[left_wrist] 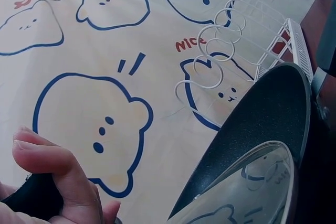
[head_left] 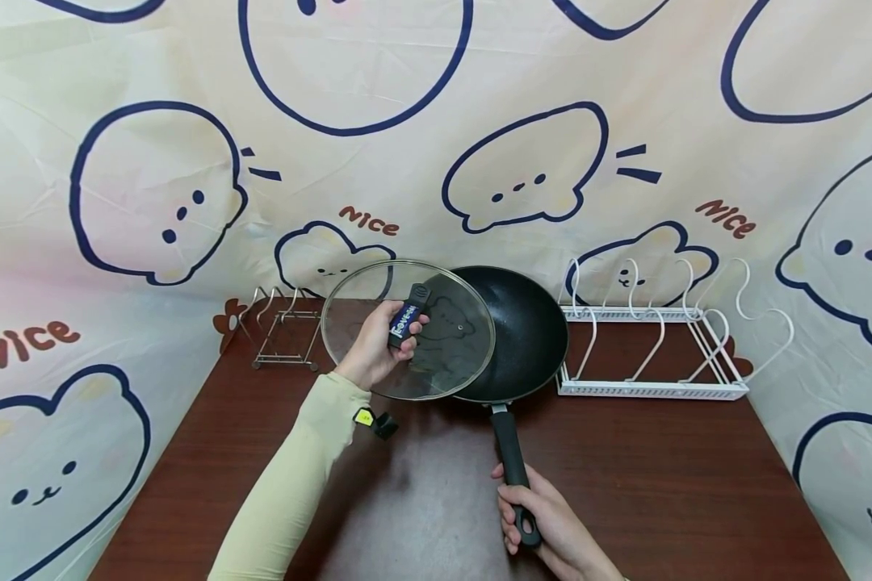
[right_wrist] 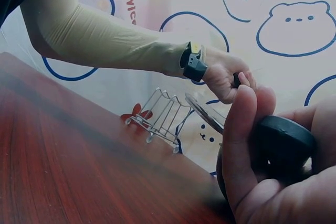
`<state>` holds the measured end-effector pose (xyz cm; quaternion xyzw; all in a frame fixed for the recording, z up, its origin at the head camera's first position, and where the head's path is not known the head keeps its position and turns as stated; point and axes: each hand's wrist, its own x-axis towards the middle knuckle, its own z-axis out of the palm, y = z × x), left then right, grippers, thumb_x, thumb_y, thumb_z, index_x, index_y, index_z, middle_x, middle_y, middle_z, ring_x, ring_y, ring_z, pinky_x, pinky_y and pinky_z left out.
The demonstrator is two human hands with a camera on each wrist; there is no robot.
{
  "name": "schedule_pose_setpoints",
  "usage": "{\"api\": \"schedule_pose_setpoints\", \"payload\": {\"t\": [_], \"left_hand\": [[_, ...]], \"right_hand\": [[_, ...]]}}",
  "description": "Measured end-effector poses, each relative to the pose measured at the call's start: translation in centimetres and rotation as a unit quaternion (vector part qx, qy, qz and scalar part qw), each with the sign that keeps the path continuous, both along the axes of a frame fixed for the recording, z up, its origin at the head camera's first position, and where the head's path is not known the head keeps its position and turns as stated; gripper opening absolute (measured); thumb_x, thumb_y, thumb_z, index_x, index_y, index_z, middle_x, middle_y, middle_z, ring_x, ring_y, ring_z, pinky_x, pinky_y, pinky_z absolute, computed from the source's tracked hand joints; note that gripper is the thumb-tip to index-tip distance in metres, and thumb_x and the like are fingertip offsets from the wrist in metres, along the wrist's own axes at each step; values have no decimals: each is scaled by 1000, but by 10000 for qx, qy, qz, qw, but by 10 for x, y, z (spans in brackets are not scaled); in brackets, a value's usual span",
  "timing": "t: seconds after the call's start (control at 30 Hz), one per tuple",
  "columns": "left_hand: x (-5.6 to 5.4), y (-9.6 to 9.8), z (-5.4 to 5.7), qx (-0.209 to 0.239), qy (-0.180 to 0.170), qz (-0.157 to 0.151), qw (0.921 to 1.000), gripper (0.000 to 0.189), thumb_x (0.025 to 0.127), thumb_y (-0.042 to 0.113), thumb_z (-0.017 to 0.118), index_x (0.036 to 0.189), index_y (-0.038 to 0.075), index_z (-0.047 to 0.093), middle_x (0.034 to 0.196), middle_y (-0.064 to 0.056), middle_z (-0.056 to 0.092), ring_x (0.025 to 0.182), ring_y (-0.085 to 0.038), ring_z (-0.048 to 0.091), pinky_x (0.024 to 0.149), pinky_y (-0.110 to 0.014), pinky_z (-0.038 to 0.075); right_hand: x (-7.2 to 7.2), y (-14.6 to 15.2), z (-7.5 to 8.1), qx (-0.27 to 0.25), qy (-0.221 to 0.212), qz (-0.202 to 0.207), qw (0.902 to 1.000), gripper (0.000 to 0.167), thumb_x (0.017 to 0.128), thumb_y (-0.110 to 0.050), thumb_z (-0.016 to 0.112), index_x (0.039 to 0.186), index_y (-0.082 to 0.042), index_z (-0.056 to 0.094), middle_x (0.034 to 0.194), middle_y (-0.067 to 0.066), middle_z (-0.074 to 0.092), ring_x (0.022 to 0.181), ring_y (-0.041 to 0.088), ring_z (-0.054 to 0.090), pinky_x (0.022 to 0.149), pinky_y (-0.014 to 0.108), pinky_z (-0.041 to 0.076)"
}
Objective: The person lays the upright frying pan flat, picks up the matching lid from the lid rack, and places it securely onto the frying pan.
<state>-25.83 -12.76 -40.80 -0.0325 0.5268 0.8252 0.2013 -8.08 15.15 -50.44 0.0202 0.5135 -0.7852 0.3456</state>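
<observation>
lid (head_left: 446, 343) (see-through) gripped by left hand (head_left: 376, 343), pan handle (head_left: 509, 448) by right hand (head_left: 555, 516).

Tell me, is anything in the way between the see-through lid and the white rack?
Yes: the black pan, held by the right hand, is between the see-through lid in the left hand and the white rack.

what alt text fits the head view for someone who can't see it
A left hand holds a glass lid by its dark knob while the right hand grips a black pan by its handle. A metal rack at left and a white rack at right stand on a brown table before a cartoon backdrop.
</observation>
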Motion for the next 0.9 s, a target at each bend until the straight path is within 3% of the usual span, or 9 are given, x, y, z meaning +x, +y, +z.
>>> {"api": "schedule_pose_setpoints", "payload": {"t": [0.9], "left_hand": [[-2, 7, -1, 101, -158, 9, 9998, 48, 111, 33, 26, 132, -7, 42, 74, 4, 50, 44, -5, 44, 43, -16, 37]], "right_hand": [[0, -1, 3, 45, 7, -23, 10000, 36, 105, -17, 54, 135, -3, 39, 74, -2, 49, 54, 11, 50, 55, 28, 50]]}}
